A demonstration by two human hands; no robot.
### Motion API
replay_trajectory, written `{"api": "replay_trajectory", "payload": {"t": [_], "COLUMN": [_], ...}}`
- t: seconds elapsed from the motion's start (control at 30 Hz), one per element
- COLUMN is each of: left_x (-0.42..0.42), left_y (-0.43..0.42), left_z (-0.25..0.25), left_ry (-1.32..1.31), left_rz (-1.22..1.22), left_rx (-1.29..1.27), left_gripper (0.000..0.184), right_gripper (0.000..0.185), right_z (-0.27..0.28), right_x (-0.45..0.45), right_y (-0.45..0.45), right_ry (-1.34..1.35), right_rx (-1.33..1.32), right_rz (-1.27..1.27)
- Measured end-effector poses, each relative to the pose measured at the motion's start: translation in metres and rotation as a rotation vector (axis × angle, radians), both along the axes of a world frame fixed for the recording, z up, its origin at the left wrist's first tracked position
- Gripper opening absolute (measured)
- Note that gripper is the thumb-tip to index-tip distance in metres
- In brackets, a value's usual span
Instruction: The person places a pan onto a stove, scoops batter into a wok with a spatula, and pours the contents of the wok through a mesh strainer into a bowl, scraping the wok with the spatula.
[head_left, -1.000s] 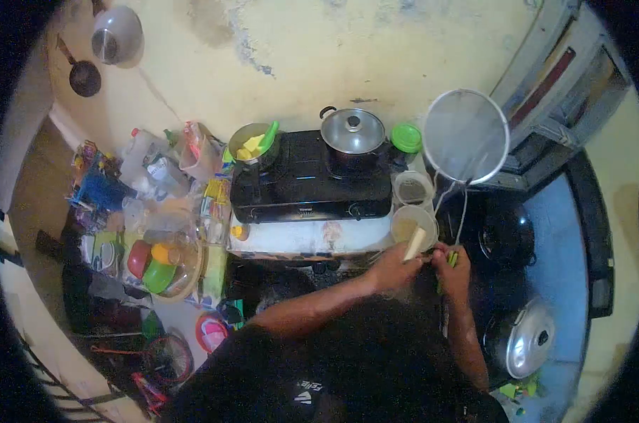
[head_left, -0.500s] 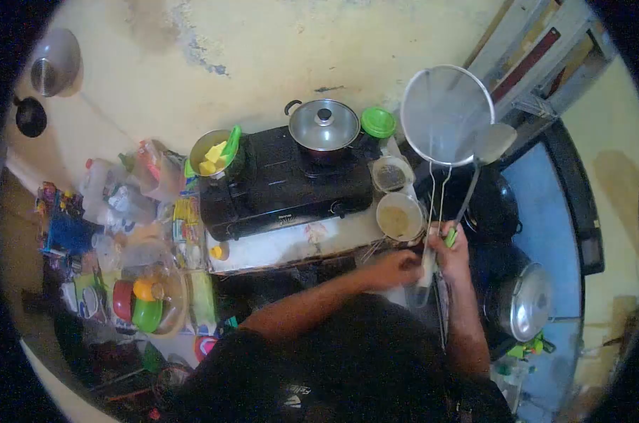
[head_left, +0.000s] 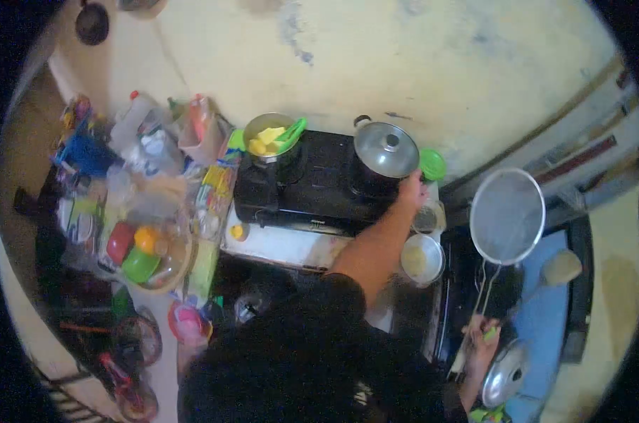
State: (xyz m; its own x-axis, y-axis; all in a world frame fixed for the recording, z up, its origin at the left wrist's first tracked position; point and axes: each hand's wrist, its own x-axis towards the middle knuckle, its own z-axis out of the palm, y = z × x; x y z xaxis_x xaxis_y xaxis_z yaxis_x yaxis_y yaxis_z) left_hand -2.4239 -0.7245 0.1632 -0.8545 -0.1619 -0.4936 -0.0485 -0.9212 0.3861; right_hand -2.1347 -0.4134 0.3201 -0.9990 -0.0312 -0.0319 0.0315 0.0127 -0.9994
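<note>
My left hand [head_left: 412, 189] is at the right side of the black pot [head_left: 369, 175], its fingers closed where the pot's near handle sits. A glass lid [head_left: 386, 149] with a dark knob covers this pot on the stove [head_left: 305, 194]. Off to the right, my right hand [head_left: 482, 338] grips the long handles of a large round mesh strainer [head_left: 508, 215] and a ladle-like utensil [head_left: 561, 268] with a green grip. Just below my left hand stand a small container [head_left: 427, 217] and a bowl [head_left: 422, 261] with yellowish contents.
On the left burner is a pot [head_left: 274, 120] holding yellow pieces and green tongs-like utensil. A green lidded tub [head_left: 432, 165] stands by the wall. Left of the stove are bags, bottles and a basin [head_left: 182, 264] of coloured bowls. Another metal lid [head_left: 506, 374] lies at lower right.
My left hand has left the strainer's handle and reached up to the covered pot. The right hand has moved down and right with the strainer and ladle. The view has shifted.
</note>
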Motion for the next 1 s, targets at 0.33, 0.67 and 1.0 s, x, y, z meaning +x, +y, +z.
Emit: {"api": "replay_trajectory", "payload": {"t": [0.33,0.67,1.0], "left_x": [-0.025,0.151,0.446], "left_y": [0.009,0.000,0.068], "left_z": [-0.064,0.058,0.066], "left_ry": [-0.253,0.112,-0.148], "left_rz": [0.297,0.156,0.366], "left_rx": [-0.996,-0.236,-0.126], "left_gripper": [0.025,0.028,0.015], "right_gripper": [0.032,0.034,0.030], "right_z": [0.000,-0.002,-0.028], "right_x": [-0.004,-0.047,-0.114], "right_y": [0.044,0.068,0.076], "right_ry": [-0.003,0.009,0.071], "right_rx": [0.141,0.101,0.035], "right_rz": [-0.064,0.140,0.510]}}
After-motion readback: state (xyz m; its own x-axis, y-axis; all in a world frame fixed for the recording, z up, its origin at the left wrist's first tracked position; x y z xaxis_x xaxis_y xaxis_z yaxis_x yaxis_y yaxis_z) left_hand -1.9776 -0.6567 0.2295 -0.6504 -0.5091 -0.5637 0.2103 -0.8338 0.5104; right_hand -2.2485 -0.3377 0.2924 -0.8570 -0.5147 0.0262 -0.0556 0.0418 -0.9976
